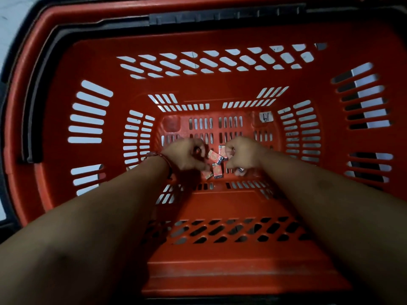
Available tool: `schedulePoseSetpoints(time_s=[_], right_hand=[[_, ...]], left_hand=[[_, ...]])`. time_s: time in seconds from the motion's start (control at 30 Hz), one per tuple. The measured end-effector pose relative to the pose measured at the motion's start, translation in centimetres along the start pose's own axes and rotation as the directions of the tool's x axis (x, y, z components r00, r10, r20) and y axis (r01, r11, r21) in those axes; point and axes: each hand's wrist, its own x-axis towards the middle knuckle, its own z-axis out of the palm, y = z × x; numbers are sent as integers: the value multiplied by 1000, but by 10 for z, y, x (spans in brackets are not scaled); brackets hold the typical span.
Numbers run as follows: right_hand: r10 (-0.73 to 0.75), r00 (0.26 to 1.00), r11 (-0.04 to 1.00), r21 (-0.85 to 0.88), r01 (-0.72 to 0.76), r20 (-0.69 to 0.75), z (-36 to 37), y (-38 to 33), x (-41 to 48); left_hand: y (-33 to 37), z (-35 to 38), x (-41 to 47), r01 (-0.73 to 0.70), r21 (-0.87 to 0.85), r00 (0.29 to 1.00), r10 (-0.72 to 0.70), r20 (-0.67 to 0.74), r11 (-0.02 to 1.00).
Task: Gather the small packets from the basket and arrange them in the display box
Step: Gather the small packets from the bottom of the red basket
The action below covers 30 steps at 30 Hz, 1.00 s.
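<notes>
Red basket [220, 278] fills the view from above, with slotted walls and a slotted floor. Both forearms reach in over its near edge. The hands are down at the middle of the basket floor, a bit toward the near edge.

Packets [215, 156]: about 4 small red-and-white ones with dark ends lie loose on the basket floor in the gap between the 2 hands. They are jumbled at odd angles and some touch each other. 2 sit at the far side of the cluster, 2 at the near side.

Left hand [184, 155]: back up, fingers curled tight toward the palm, knuckles just beside the cluster's left side. Something dark red shows between thumb and fingers, but blur and shadow hide it, so I cannot tell if it holds anything. Red bracelet [164, 159] on that wrist.

Right hand [242, 153]: also fist-like, fingers curled under, just right of the cluster. 1 stray packet [241, 170] pokes out at the hand's near side, and the curled fingers seem to pinch it.

Black handle [220, 17] lies folded along the basket's far rim. A side handle [30, 106], also black, runs down the left rim. White label [266, 117] with a handwritten "19" sits at the floor's far right corner. Pale ground [13, 23] shows past the far left corner and through the wall slots.
</notes>
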Motion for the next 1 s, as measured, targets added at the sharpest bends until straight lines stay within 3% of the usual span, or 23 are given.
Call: schedulePoseSetpoints(time_s=[0.07, 0.17, 0.37, 0.53, 0.63, 0.77, 0.9, 1.0], right_hand=[[42, 999, 996, 79, -42, 11, -5, -2, -1], [33, 998, 997, 67, -29, -54, -11, -1, -1], [47, 996, 986, 160, -34, -81, -9, 3, 2], [-110, 953, 973, -227, 45, -283, -10, 12, 8], [-242, 940, 896, -427, 122, -240, -11, 10, 5], [-390, 919, 728, -632, 267, -60, 0, 3, 0], [-406, 914, 613, -744, 266, -8, 6, 2, -1], [-358, 932, 526, -815, 244, 49, 6, 5, -3]], left_hand=[[-4, 3, 0, -81, 225, 987, 47, 153, 971], [-7, 5, 3, -162, 436, 979, 90, 181, 885], [5, 15, 5, -302, 596, 948, 169, 270, 744], [6, 20, 7, -400, 700, 916, 290, 278, 591], [7, 14, 1, -271, 593, 962, 237, 136, 758], [11, 5, -5, -151, 486, 970, 223, -93, 861], [16, 8, -3, -137, 308, 955, 208, -211, 942], [14, 13, 1, -158, 243, 957, 208, -200, 957]])
